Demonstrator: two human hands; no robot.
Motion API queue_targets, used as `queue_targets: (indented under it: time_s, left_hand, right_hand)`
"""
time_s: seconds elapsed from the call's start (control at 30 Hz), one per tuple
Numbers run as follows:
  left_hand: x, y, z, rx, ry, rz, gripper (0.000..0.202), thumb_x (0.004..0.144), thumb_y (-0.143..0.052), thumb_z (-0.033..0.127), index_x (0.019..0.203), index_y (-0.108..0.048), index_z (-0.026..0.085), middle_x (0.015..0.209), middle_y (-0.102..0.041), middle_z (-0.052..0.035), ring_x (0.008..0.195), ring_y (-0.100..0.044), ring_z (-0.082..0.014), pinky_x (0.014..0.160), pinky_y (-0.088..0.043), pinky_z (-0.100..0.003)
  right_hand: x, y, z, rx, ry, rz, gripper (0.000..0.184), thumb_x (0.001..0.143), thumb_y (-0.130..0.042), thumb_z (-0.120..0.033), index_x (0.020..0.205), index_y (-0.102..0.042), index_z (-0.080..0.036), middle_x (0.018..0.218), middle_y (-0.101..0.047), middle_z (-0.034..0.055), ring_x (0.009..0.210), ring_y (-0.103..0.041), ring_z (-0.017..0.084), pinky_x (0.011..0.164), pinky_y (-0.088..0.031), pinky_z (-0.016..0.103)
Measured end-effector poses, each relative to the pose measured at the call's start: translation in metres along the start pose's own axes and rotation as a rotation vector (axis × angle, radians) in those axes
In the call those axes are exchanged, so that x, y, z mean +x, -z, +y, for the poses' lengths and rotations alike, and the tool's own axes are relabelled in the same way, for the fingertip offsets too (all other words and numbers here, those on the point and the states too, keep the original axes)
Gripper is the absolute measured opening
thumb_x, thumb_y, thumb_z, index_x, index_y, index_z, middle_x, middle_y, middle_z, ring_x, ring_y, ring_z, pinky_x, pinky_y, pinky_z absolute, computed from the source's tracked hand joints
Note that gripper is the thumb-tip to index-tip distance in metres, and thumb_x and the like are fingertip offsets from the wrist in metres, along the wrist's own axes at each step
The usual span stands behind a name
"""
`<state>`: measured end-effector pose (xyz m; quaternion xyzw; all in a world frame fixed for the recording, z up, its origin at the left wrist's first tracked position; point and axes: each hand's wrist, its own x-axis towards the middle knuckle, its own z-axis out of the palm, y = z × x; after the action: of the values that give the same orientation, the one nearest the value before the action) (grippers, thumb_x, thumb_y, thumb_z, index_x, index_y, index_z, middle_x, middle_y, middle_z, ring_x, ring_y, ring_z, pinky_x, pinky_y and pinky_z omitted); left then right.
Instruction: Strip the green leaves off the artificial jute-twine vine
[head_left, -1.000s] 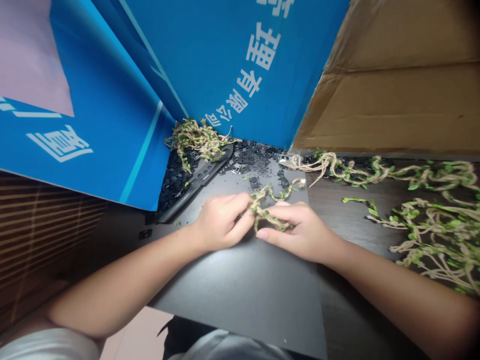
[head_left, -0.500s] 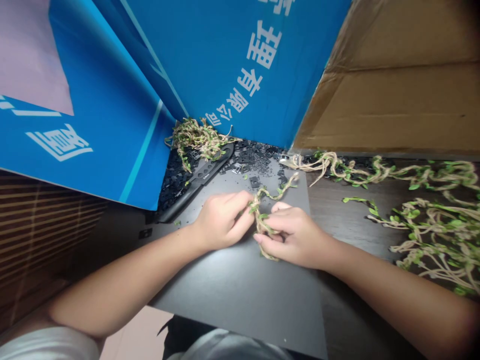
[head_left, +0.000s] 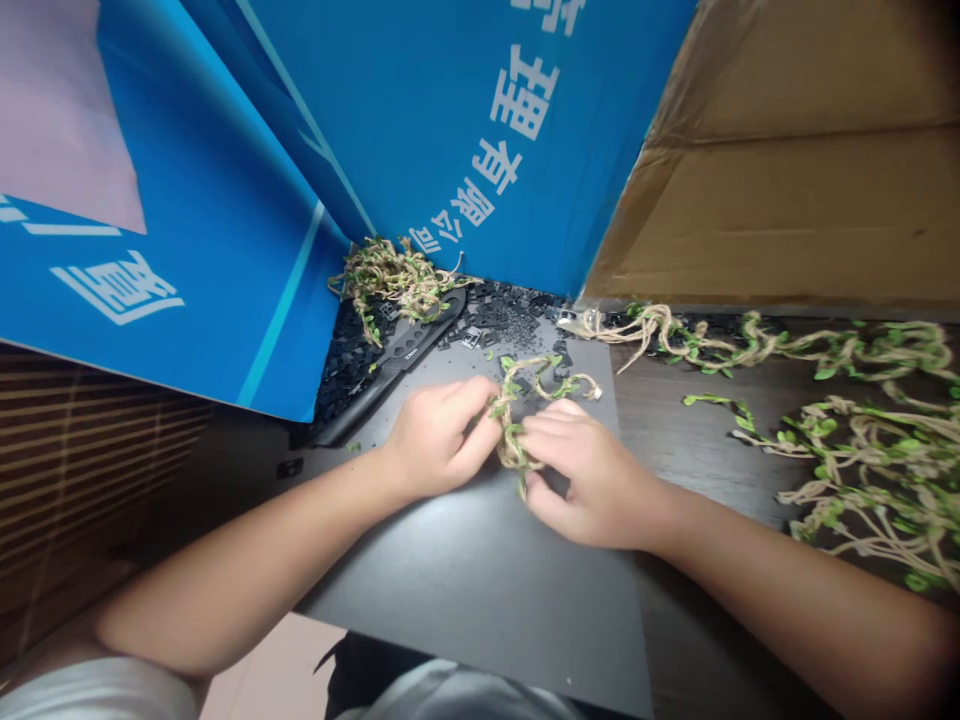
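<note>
A tan twine with small green leaves (head_left: 511,432) is bunched between my hands over the grey board. My left hand (head_left: 448,435) pinches it from the left, thumb and forefinger closed on the strand. On the other side, my right hand (head_left: 589,465) has its fingers bent against the bunch, with a gap between thumb and forefinger; whether the fingertips grip the twine is hidden. One loose end of the twine curls out past the right hand's knuckles on the far side.
Tangled leafy twine (head_left: 394,275) lies at the back corner beside a black knife-shaped tool (head_left: 390,365) and scattered black chips (head_left: 517,300). More leafy twine (head_left: 885,460) spreads across the dark table at right. A blue printed panel (head_left: 480,120) and brown cardboard (head_left: 787,200) stand behind.
The twine between my hands has been drawn up into a tighter bunch, and its loose end has shifted and curled. My right hand's thumb has moved slightly down and right.
</note>
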<state>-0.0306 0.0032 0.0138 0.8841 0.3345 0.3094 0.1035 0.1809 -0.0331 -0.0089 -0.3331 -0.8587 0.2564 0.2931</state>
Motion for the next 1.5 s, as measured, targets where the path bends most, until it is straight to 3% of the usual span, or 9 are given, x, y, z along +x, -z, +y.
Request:
queue_targets:
  time_s: [0.13,0.37,0.57,0.73,0.9,1.0,1.2,1.4,1.5]
  left_hand:
    - [0.0,-0.001,0.0,0.012,-0.033,0.002,0.014,0.097,-0.049,0.02,0.084,-0.055,0.018,0.062,-0.053,0.0038,0.052,-0.045,-0.0104,0.054,-0.035,-0.024]
    - [-0.001,-0.004,0.001,0.014,-0.058,0.001,0.012,0.096,-0.05,0.021,0.086,-0.056,0.017,0.064,-0.055,0.0028,0.054,-0.048,-0.0113,0.055,-0.037,-0.025]
    - [0.001,-0.004,0.005,0.053,-0.113,0.004,0.016,0.096,-0.051,0.022,0.081,-0.056,0.018,0.061,-0.052,0.0027,0.052,-0.045,-0.0122,0.053,-0.034,-0.027]
    - [0.001,-0.004,0.006,0.078,-0.118,-0.014,0.019,0.097,-0.048,0.023,0.08,-0.056,0.018,0.061,-0.054,0.002,0.053,-0.046,-0.0131,0.054,-0.035,-0.028]
    - [0.0,-0.005,0.005,0.083,-0.128,-0.042,0.019,0.097,-0.048,0.023,0.081,-0.056,0.018,0.063,-0.056,0.0016,0.054,-0.047,-0.0134,0.055,-0.036,-0.028]
    - [-0.001,-0.005,0.004,0.068,-0.082,-0.037,0.018,0.097,-0.048,0.023,0.082,-0.057,0.018,0.062,-0.055,0.0023,0.053,-0.047,-0.0129,0.054,-0.036,-0.028]
    - [-0.001,-0.004,0.0,0.048,-0.009,-0.017,0.017,0.097,-0.049,0.021,0.082,-0.057,0.017,0.062,-0.053,0.0028,0.053,-0.046,-0.0114,0.053,-0.035,-0.026]
    - [0.0,-0.003,0.003,0.073,-0.07,0.001,0.016,0.095,-0.05,0.021,0.081,-0.056,0.018,0.062,-0.052,0.0023,0.053,-0.044,-0.0125,0.054,-0.035,-0.027]
    - [0.001,-0.003,0.005,0.067,-0.109,-0.008,0.019,0.096,-0.05,0.022,0.077,-0.055,0.018,0.06,-0.051,0.0023,0.052,-0.044,-0.0129,0.053,-0.034,-0.028]
  right_hand:
    - [0.002,-0.001,0.003,0.022,-0.033,0.042,0.014,0.08,-0.058,-0.011,0.081,-0.048,-0.02,0.078,-0.052,-0.0013,0.076,-0.044,0.015,0.075,-0.03,0.031]
    - [0.002,-0.001,0.007,0.11,-0.004,0.078,0.024,0.093,-0.071,-0.039,0.101,-0.057,-0.02,0.092,-0.061,0.0003,0.086,-0.052,0.016,0.081,-0.035,0.03]
    - [0.0,-0.002,0.011,0.106,0.012,0.178,0.019,0.097,-0.067,-0.034,0.09,-0.056,-0.02,0.076,-0.052,-0.0041,0.071,-0.046,0.011,0.073,-0.033,0.026]
    - [0.001,-0.001,0.009,0.125,0.05,0.141,0.027,0.1,-0.059,-0.024,0.074,-0.052,-0.018,0.071,-0.051,-0.0031,0.068,-0.045,0.01,0.072,-0.033,0.026]
    - [0.002,-0.003,0.007,0.116,0.033,0.171,0.032,0.088,-0.061,-0.014,0.065,-0.04,-0.018,0.063,-0.04,-0.0059,0.061,-0.036,0.009,0.067,-0.031,0.026]
    - [0.0,-0.006,0.008,0.102,0.052,0.104,0.028,0.084,-0.06,-0.011,0.065,-0.041,-0.018,0.062,-0.042,-0.0062,0.061,-0.037,0.009,0.07,-0.031,0.027]
    - [-0.002,-0.006,0.004,0.057,0.12,-0.052,0.025,0.079,-0.063,-0.014,0.062,-0.044,-0.018,0.06,-0.046,-0.0059,0.062,-0.04,0.01,0.077,-0.032,0.031]
    - [0.001,-0.002,0.004,0.057,-0.013,0.084,0.027,0.094,-0.066,-0.036,0.078,-0.052,-0.019,0.073,-0.054,-0.003,0.072,-0.048,0.013,0.076,-0.032,0.03]
    - [0.001,-0.002,0.008,0.061,-0.029,0.151,0.025,0.099,-0.062,-0.034,0.081,-0.052,-0.019,0.076,-0.054,-0.0023,0.072,-0.047,0.012,0.076,-0.033,0.029]
